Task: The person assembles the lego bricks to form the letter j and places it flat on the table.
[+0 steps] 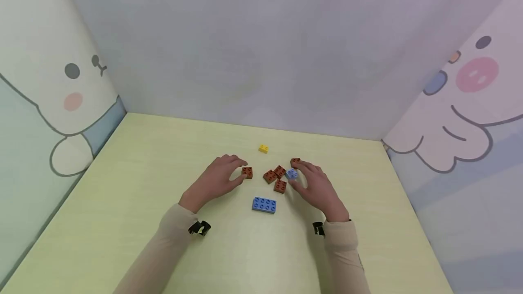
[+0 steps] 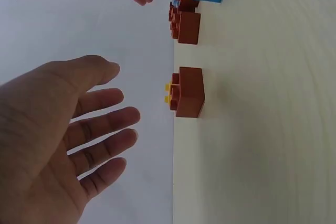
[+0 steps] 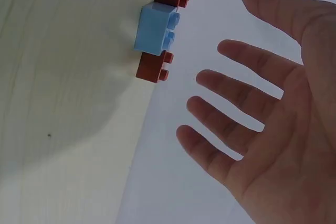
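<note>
My left hand (image 1: 218, 178) is held over the table with its fingers spread, nearest a red-brown toy brick (image 1: 247, 173). In the left wrist view a gap shows between the fingertips and that brick (image 2: 190, 93). To the right, my right hand (image 1: 316, 185) is above a light blue brick (image 1: 292, 174) and a red-brown brick (image 1: 295, 161) that it partly covers. Its fingers are apart and hold nothing in the right wrist view, with the light blue brick (image 3: 153, 29) beyond the fingertips. Between the hands lie several more red-brown bricks (image 1: 280, 186), close together, studs up.
A longer blue brick (image 1: 264, 205) lies nearer the person, in front of the cluster. Farther back is a small yellow brick (image 1: 263, 149). The pale yellow table (image 1: 163, 144) meets a plain wall (image 1: 253, 58) behind and printed cartoon panels (image 1: 470, 117) at the sides.
</note>
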`<state>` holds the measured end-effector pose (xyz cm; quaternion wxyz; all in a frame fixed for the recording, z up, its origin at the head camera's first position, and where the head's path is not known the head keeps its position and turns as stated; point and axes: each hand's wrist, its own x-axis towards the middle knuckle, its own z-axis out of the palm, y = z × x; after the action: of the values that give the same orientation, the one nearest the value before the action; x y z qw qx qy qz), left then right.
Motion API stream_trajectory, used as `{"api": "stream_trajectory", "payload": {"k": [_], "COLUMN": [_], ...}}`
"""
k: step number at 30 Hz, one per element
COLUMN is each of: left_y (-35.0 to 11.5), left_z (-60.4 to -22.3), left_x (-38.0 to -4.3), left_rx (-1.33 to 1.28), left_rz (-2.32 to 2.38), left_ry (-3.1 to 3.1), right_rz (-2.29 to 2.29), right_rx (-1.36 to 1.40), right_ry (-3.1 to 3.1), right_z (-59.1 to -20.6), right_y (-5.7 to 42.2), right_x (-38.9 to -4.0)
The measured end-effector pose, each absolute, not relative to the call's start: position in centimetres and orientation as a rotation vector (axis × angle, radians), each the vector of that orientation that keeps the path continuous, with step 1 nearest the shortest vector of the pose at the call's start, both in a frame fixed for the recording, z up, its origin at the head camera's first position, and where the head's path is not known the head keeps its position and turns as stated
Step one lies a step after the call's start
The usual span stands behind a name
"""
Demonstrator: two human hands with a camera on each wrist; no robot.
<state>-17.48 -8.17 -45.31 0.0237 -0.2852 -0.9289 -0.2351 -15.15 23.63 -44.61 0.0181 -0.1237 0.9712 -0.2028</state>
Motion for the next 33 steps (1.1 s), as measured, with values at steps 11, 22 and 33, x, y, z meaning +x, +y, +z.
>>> {"api": "stream_trajectory", "payload": {"k": [11,22,33], "left_y": [-6.1,-4.9,-4.3], "left_z": [-47.1,-47.9,-48.7], "left_x": [-16.5,-15.9,-15.8], "left_rx": [-1.078,-1.186,-1.278], "left_rz": [-0.879,-0.946,-0.866], "left_ry": [-2.987,-2.968,-2.947], "right_rz": [-0.678,-0.691,-0.687], "right_rx": [-0.494,-0.552,-0.53], "right_ry": [2.963,2.919,2.897], "right_z": [-45.7,-45.8,-46.4], "right_y": [23.0,22.3,21.7], "right_x": [-15.5,-16.0,-16.1]}}
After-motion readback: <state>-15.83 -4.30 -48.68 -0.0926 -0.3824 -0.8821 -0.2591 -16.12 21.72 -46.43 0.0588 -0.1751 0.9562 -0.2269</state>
